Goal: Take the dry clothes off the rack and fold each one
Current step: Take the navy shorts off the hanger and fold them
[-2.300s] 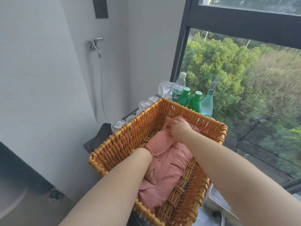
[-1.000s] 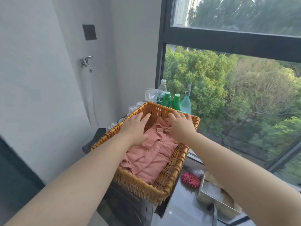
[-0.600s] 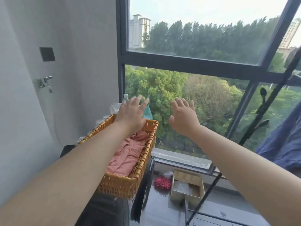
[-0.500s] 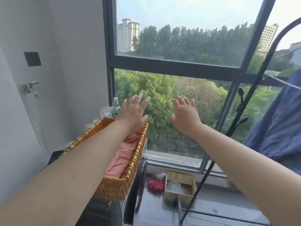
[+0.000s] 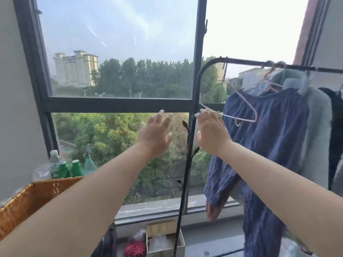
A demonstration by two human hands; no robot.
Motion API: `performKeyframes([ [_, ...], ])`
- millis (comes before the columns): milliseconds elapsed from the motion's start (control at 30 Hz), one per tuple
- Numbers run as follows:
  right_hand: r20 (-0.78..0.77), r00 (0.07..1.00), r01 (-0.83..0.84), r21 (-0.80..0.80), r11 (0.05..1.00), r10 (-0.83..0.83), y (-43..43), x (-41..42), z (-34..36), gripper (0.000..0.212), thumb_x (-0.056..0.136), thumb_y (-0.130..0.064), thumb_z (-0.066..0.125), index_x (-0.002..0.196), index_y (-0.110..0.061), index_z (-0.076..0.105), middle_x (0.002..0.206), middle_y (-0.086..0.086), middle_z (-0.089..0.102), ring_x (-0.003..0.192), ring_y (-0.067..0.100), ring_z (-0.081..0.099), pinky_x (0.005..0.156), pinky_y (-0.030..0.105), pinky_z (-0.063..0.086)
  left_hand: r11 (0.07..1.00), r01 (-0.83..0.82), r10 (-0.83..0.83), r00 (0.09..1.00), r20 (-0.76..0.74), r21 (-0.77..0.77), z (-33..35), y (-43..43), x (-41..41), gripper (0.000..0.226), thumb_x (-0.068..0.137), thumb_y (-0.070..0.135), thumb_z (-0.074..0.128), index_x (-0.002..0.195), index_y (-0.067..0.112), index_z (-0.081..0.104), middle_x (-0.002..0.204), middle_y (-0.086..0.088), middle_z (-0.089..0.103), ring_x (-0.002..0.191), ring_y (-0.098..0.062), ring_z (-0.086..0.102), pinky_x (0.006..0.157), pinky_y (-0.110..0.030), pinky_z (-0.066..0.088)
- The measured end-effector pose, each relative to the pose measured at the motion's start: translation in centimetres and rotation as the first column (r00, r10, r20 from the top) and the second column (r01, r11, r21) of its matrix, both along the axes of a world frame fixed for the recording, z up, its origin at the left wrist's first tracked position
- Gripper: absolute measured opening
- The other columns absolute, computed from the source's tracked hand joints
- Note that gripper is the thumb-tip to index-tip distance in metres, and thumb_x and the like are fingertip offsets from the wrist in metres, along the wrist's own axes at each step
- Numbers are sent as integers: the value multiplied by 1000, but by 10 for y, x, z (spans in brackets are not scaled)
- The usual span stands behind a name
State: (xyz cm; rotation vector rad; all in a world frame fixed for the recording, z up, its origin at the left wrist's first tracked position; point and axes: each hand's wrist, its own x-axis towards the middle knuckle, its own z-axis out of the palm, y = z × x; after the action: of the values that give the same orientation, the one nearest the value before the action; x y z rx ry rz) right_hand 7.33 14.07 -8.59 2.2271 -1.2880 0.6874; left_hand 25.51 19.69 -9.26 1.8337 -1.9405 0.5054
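Glass fills most of my view: a tall window point(image 5: 118, 103) in a dark, square-edged metal frame, with trees and a pale tower block beyond. In front of it on the right stands the rack point(image 5: 185, 164), a thin black tube that rises straight, bends in a smooth curve at the top and runs off right as a rail.

The clothes hang from that rail. Nearest the bend is a blue garment point(image 5: 274, 136) of thin, crinkled cloth falling in long soft folds. Just right of it is a pale fleecy garment point(image 5: 315, 130) with a fuzzy nap, then a dark garment point(image 5: 336, 115) cut off by the edge.

At the near left is the corner of a wicker basket point(image 5: 27, 201), tan cane tightly woven; I cannot see inside it.

Both bare forearms reach far forward. The left hand point(image 5: 156, 134) is flat in the air before the glass, fingers straight and slightly spread, holding nothing. The right hand point(image 5: 211, 134) is likewise flat and empty. Its fingertips point(image 5: 203, 111) are right at the left tip of a bare thin hanger point(image 5: 233, 116) hanging in front of the blue cloth. Whether they touch it I cannot tell.

On the floor below sits a shallow cardboard box point(image 5: 165, 238), with a red spiky ball point(image 5: 134, 250) just left of it. Green plastic bottles point(image 5: 64, 168) with rounded shoulders stand beyond the basket.
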Motion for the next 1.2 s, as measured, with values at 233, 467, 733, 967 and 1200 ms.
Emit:
performKeyframes([
  [233, 86, 996, 20, -83, 996, -13, -29, -73, 40, 52, 88, -14, 49, 138, -6, 37, 142, 12, 37, 136, 28, 28, 117, 40, 16, 994, 81, -76, 995, 69, -74, 38, -51, -62, 64, 97, 38, 38, 151, 26, 5, 158, -2, 5, 145, -22, 8, 114, -55, 18],
  [467, 322, 945, -10, -128, 992, 51, -58, -117, 73, 41, 91, -10, 45, 132, -4, 45, 126, 10, 51, 119, 25, 42, 103, 35, 34, 983, 125, -104, 982, 155, -132, 70, -101, -106, 63, 97, 37, 40, 150, 22, 9, 157, -8, 10, 144, -26, 12, 115, -51, 18],
  [733, 290, 897, 309, 133, 942, -335, -123, -170, 112, 52, 95, -24, 40, 142, -6, 28, 145, 16, 33, 132, 32, 32, 108, 46, 33, 957, 231, -208, 968, 143, -176, 97, -148, -158, 58, 99, 35, 35, 150, 20, 12, 157, -8, 12, 144, -26, 14, 116, -52, 18],
  [967, 160, 770, 560, 292, 775, -617, -156, -191, 125, 71, 94, -21, 42, 150, -5, 2, 151, 18, 25, 136, 34, 28, 107, 48, 29, 933, 271, -267, 962, 52, -237, 110, -182, -188, 52, 100, 41, 28, 147, 21, 22, 156, -7, 16, 144, -25, 13, 116, -50, 13],
  [1200, 266, 686, 601, 319, 733, -678, -183, -213, 135, 44, 98, -20, 41, 138, -2, 42, 123, 16, 56, 111, 29, 55, 85, 32, 48, 932, 259, -256, 966, 47, -252, 122, -200, -196, 50, 99, 44, 30, 142, 17, 35, 154, -8, 22, 143, -24, 18, 116, -50, 18],
])
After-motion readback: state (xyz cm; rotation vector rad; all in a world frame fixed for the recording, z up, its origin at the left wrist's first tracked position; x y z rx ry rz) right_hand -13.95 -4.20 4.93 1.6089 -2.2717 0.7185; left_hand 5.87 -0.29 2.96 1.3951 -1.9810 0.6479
